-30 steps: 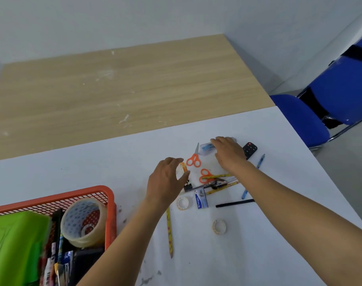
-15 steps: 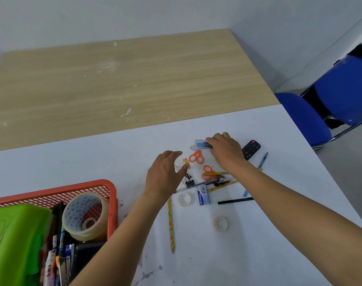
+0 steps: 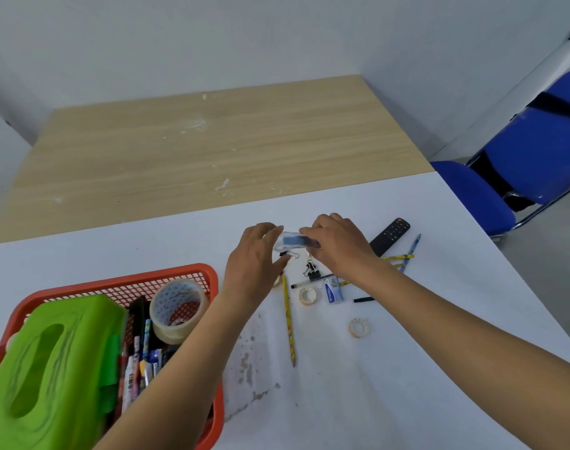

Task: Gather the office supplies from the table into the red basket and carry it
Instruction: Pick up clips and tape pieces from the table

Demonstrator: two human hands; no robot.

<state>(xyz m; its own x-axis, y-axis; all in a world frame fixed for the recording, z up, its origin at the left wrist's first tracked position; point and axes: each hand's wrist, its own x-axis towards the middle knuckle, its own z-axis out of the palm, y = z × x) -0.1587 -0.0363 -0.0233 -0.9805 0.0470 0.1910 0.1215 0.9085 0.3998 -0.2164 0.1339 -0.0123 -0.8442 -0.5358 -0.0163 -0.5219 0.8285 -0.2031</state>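
A small clear case with blue contents is lifted a little above the white table. My right hand pinches its right end. My left hand curls round its left end, fingers above and thumb below. The red basket stands at the near left and holds a green tissue box, a wide tape roll and several pens. On the table lie a yellow pencil, a black binder clip, two small tape rings and a blue staples box. The orange scissors are hidden by my hands.
A black remote, a blue pen and a black pen lie to the right of my hands. A wooden table adjoins the far edge. A blue chair stands past the right edge.
My right hand has lifted the clear case off the table and brought it left. My left hand has risen to meet its left end.
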